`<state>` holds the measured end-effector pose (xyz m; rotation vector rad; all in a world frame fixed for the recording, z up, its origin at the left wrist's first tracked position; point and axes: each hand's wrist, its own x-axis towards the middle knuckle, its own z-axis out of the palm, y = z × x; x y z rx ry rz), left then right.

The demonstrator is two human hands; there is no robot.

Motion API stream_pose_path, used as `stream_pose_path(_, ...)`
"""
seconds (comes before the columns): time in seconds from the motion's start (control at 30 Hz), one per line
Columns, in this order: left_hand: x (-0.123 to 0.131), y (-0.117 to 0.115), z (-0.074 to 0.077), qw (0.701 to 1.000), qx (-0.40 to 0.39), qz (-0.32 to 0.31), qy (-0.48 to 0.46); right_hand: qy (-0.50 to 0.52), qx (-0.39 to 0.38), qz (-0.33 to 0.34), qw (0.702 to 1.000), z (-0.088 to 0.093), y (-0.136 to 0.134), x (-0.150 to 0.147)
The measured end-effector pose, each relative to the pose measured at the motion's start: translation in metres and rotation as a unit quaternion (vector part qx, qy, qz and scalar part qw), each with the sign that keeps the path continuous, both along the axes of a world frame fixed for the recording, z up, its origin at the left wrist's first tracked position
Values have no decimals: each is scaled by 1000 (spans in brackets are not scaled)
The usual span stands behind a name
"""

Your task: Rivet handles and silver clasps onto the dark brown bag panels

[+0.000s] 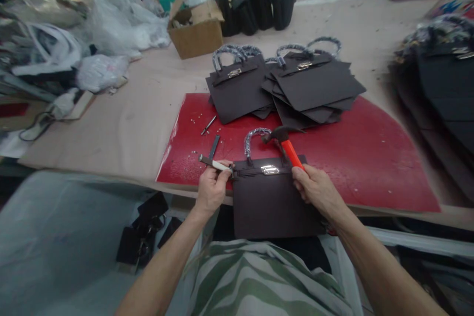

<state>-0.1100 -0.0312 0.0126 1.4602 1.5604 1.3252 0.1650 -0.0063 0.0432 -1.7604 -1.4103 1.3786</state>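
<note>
Bench obs., head cam.

- L hand [212, 188]: fingers pinched round a small white-handled tool [214, 163], tip laid at the left end of the flap strap on the dark bag [272, 202]. Kind of tool: can't tell.
- R hand [314, 188]: closed round the orange grip of the hammer [287, 145]. Hammer head sits lower centre of frame, just above the bag's top edge and beside the bag's wrapped handle [254, 138]. Can't tell if the head touches anything.
- Bag lies flat at lower centre, top half on the red mat [370, 158], bottom half hanging over the table edge toward the person. Metal clasp [269, 170] already fitted mid-flap.
- Progress, judged from the layout: approx. 2 overlapping heaps of like bags [314, 84] at upper centre, on the far edge of the mat. Top pieces show clasp + wrapped handles, so they look finished at this stage. Count in the heaps not readable. The bag under the hands looks to be the 1 in work; strap-end fixing reads as not yet done.
- More dark bags [444, 79] heaped at right edge of frame, blurred; state unknown.
- Loose on mat, left of centre: small bright bits [192, 121], a thin rod [208, 125], a dark strip [214, 147].
- Cardboard box [196, 29] at upper centre-left.
</note>
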Motion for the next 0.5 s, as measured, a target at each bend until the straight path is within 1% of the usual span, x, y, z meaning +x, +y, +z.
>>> stream_pose_path(0.07,5,5,0,1000,6,-6,7,80,-22,-41,996,1,0,2)
stream_pose_path(0.17,14,12,-1,999,21,-18,21,171,-28,-114,978,2,-2,7)
stream_pose_path(0.23,18,16,-2,999,24,-26,39,212,-28,-161,964,4,-5,14)
stream_pose_path(0.3,20,18,-4,998,18,-28,54,227,-33,-199,953,8,-9,26)
stream_pose_path(0.33,20,18,-4,998,13,-28,60,218,-35,-211,952,11,-10,33)
stream_pose_path(0.37,19,18,-5,998,8,-28,64,187,-36,-214,958,13,-12,42)
stream_pose_path(0.43,18,19,-5,997,-3,-29,73,81,-35,-200,976,17,-15,61)
stream_pose_path(0.5,17,19,-5,996,-10,-31,81,-20,-36,-185,982,21,-18,81)
